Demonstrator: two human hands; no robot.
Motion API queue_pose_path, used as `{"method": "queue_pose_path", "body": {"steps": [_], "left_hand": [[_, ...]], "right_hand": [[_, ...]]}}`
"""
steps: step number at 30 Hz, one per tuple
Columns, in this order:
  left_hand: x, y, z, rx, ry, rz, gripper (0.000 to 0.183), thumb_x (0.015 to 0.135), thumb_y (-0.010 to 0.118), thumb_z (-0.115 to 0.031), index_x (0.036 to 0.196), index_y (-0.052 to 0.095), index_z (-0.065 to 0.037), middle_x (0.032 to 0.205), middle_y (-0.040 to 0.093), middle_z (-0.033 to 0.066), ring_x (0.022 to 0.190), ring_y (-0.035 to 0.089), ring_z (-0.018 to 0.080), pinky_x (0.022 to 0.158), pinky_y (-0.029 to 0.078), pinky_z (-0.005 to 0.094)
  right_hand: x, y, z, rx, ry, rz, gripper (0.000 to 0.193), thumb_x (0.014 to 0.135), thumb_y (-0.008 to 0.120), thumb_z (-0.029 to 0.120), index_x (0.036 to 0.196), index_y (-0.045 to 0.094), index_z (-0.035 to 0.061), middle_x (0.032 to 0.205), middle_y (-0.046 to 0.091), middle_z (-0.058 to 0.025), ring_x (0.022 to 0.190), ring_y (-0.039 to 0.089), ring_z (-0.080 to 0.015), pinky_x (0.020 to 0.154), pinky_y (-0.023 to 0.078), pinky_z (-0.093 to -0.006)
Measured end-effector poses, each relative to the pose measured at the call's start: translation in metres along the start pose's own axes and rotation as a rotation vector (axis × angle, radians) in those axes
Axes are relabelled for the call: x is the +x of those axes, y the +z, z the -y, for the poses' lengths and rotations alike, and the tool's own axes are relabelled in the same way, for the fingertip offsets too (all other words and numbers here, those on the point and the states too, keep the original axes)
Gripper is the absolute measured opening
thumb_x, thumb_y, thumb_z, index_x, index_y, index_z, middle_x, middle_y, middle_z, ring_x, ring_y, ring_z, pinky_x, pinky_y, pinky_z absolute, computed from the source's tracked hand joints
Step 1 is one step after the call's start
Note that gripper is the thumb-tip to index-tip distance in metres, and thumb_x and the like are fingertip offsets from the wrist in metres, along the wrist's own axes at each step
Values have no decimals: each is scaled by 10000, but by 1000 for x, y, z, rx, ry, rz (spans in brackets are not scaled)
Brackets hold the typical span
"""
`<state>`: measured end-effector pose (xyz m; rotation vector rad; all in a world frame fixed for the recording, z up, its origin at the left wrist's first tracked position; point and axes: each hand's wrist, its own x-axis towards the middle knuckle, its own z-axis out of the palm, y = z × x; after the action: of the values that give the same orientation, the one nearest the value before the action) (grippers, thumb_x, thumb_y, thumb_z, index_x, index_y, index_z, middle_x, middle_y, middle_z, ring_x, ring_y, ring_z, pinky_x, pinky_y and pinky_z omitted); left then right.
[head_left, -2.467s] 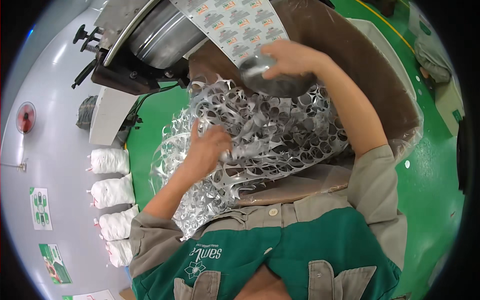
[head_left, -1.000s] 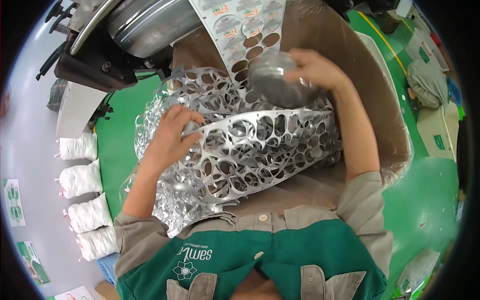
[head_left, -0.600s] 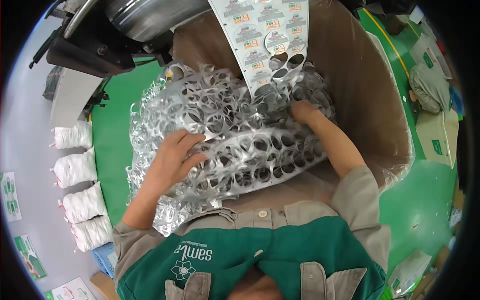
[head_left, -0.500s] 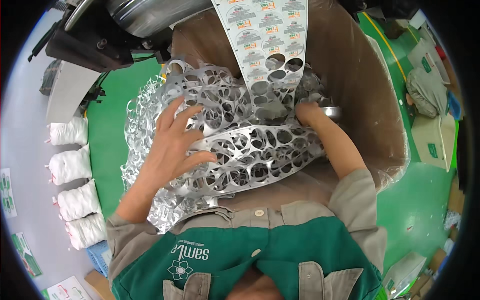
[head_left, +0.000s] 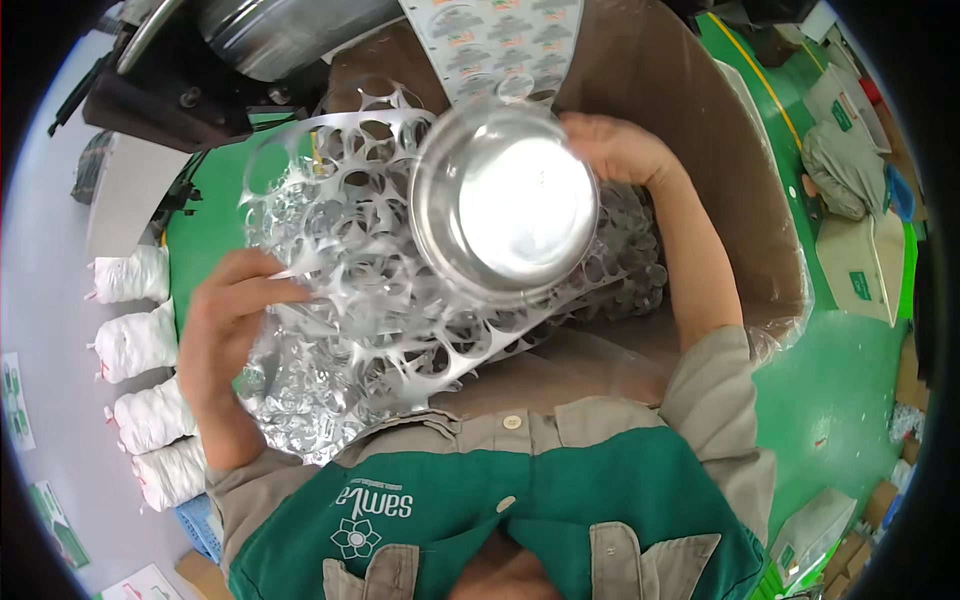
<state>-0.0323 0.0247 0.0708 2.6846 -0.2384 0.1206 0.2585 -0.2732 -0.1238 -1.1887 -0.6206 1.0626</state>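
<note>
A shiny round metal bowl (head_left: 510, 215) is held up over the punched foil scrap. My right hand (head_left: 620, 150) grips it by its right edge, the fingers partly smeared by motion. On the left, my left hand (head_left: 235, 315) pinches the edge of a silvery foil web (head_left: 400, 265) full of round holes. The web is stretched to the right and passes beneath the bowl, which hides part of it. Above the bowl hangs a printed foil strip (head_left: 500, 45), its lower end also hidden.
A large brown carton (head_left: 695, 130) with a clear plastic liner holds the scrap. Machine parts (head_left: 165, 85) stand at the upper left. White bundles (head_left: 135, 330) line the left side. A grey cloth-covered thing (head_left: 845, 170) and pale bins (head_left: 860, 265) are at the right.
My right hand has lifted the bowl up from the scrap, into full view. My left hand has moved left and down and closed on the web, which has shifted.
</note>
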Motion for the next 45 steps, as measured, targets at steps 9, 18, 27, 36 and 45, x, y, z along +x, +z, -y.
{"method": "queue_pose_path", "body": {"steps": [9,18,27,36,45], "left_hand": [[-55,21,35,-51,-255,-182,313,608,529,150,808,675,-43,859,577,71,818,537,200,721,418,269],[-118,-11,40,-429,-85,-520,87,664,514,72,673,574,9,821,533,111,837,512,233,948,363,454],[-161,9,79,-262,-872,-242,290,699,595,-59,988,587,-41,1116,525,75,1084,463,209,947,338,348],[-10,-24,17,-242,-60,-21,515,742,669,-329,1138,542,-25,1293,448,151,1230,392,306,1019,285,428],[32,133,9,98,233,830,926,609,643,-637,1291,402,-57,1023,535,188,1072,475,329,988,188,592]], "right_hand": [[-1,-28,-64,-1412,594,-62,566,635,708,346,1034,565,-29,998,594,-222,955,563,-335,809,447,-372],[2,57,43,508,-364,-52,440,850,589,326,1164,514,27,1006,624,-78,906,612,-156,810,490,-298],[34,-2,-65,-1124,441,-191,575,763,651,397,1107,517,-45,1020,582,-190,987,539,-267,846,416,-357],[23,31,-19,-1354,279,2,535,743,667,321,1089,504,-53,1056,556,-243,1024,517,-382,847,412,-426],[-9,-15,51,505,-562,56,748,736,675,386,1298,355,9,1259,459,-194,1125,471,-343,1009,343,-517]]}}
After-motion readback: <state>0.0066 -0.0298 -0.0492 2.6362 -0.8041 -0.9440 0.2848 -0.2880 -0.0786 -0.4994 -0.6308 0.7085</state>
